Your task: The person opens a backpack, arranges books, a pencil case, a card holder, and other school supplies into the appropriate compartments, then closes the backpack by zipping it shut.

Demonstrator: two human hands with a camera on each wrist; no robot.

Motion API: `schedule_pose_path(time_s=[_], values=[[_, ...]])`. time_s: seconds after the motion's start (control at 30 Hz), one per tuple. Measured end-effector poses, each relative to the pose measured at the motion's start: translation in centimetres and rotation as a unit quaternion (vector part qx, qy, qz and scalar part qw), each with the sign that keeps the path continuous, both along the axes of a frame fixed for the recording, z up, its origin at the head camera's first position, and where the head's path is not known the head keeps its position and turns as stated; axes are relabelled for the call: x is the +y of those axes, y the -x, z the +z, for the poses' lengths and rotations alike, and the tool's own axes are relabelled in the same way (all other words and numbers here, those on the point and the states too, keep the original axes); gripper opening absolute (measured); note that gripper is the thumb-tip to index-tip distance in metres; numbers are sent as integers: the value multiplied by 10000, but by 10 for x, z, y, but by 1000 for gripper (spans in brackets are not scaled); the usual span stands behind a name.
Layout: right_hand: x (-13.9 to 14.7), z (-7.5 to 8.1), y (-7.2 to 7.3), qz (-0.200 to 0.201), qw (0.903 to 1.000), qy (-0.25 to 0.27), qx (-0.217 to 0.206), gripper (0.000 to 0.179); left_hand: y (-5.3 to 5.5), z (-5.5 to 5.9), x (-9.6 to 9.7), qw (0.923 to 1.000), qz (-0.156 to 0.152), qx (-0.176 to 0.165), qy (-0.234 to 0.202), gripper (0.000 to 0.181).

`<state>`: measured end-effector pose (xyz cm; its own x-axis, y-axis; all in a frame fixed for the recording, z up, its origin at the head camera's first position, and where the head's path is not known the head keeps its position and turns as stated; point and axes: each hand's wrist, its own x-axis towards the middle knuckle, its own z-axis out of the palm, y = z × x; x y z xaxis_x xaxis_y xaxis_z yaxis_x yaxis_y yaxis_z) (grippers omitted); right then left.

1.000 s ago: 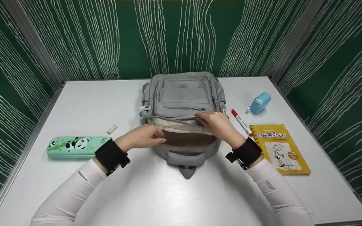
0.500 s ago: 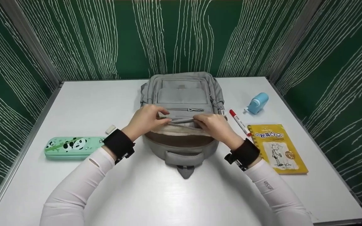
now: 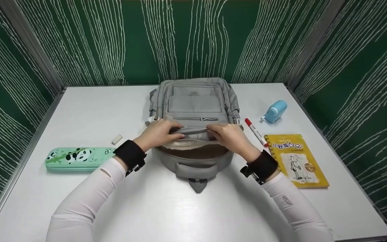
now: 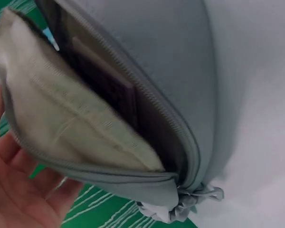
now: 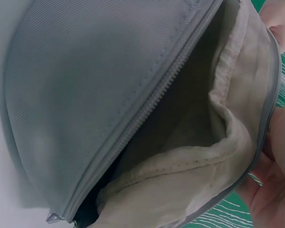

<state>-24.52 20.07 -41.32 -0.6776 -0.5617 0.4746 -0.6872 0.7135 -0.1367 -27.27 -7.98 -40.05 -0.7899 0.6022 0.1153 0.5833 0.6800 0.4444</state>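
A grey backpack lies in the middle of the white table, its main compartment unzipped towards me. My left hand pinches the zippered edge of the front flap, thumb in front and fingers behind. A short way to the right, my right hand grips the same edge. Between flap and back panel the opening gapes, showing beige lining. Inside, the left wrist view has a flat dark thing with a straight edge, its kind unclear. The backpack's top handle faces me.
On the left lie a mint pencil case with pandas and a white eraser. To the right are a red-capped marker, a blue bottle on its side and a yellow book. Green walls with white lines enclose the table.
My left hand has moved from the opening's left side up to the flap's edge and taken hold of it. The right hand keeps its grip on the edge.
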Motion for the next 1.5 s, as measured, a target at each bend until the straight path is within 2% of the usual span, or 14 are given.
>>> schedule_pose_path(time_s=[0.1,0.27,0.63,0.73,0.87,1.0,1.1,1.23,1.33,1.5], values=[[1,1,-1,-40,10000,26,-66,12,-2,-4,1,9994,-33,318,-110,35],[0,5,-1,-97,9998,115,-156,12,0,-8,2,9979,43,520,-377,31],[8,6,-5,-96,9957,429,-818,18,1,-9,7,9971,126,552,-509,30],[16,6,-9,-281,9925,694,-966,24,2,-10,7,9964,184,594,-572,30],[36,5,-18,-944,9814,1186,-1174,32,2,-10,6,9959,226,603,-639,30],[67,1,-26,-1708,9630,1554,-1393,38,1,-9,5,9958,214,582,-670,31],[96,-1,-32,-2220,9448,1545,-1850,46,0,-7,5,9961,240,533,-664,31],[137,-5,-40,-2907,8998,1077,-3072,77,0,-6,5,9964,294,503,-618,31],[167,-14,-49,-3267,8590,582,-3899,100,0,-6,6,9963,282,513,-622,31],[210,-29,-67,-3690,8174,80,-4423,116,-1,-8,6,9964,262,530,-605,31]])
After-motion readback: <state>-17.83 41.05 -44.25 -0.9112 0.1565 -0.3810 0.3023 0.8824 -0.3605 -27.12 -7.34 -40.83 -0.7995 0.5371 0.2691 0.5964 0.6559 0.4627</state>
